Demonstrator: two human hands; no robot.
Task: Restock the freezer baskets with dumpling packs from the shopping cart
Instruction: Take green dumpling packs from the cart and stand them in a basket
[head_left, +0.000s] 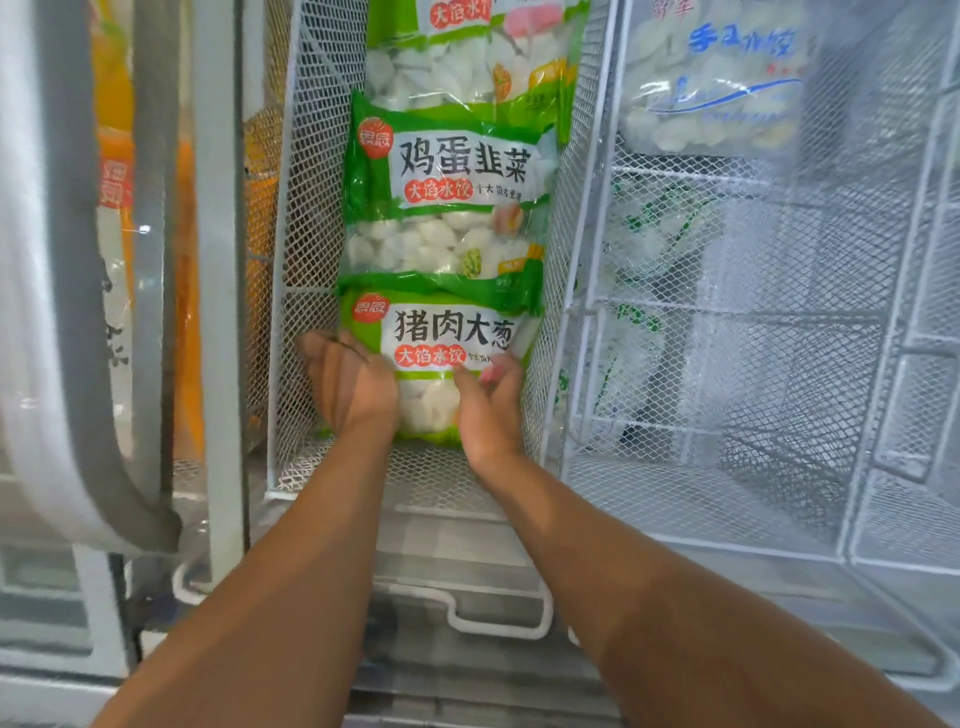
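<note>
Nearest dumpling pack (447, 332) sits at the near end of the white mesh basket (306, 218), overlapping the pack behind (457, 171). Left hand (353, 384) and right hand (491, 402) grip its lower corners. Likely a slick film bag of loose, hard frozen lumps, fairly heavy; hold at the side edges.

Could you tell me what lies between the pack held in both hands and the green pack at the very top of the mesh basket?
In the head view, one green dumpling pack lies between the held pack and the top pack, overlapping both.
</note>
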